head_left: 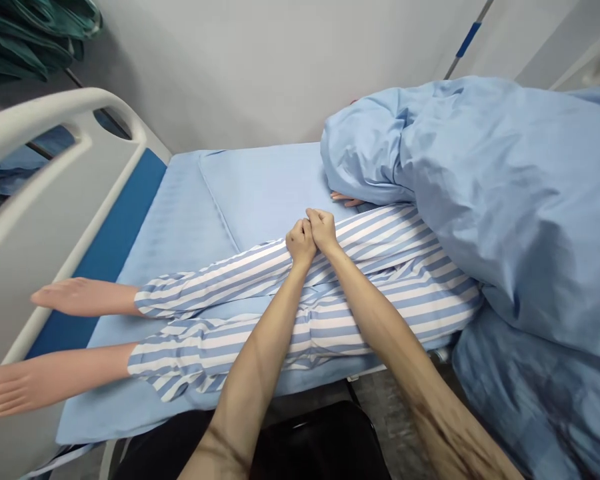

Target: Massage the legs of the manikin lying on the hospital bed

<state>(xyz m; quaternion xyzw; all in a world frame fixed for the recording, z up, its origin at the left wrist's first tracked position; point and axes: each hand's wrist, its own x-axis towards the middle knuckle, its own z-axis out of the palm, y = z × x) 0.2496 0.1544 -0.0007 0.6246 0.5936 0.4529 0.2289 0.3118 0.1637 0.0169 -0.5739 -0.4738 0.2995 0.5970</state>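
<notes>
Got manikin legs in blue-and-white striped pajamas, lying side by side across pale blue sheet, bare silicone-looking feet toward bed's side rail. Far leg straight, fabric bunched near thigh; near leg creased around knee.

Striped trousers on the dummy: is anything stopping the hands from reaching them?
No, nothing visible is: the left hand and right hand already grip the striped trousers.
</notes>
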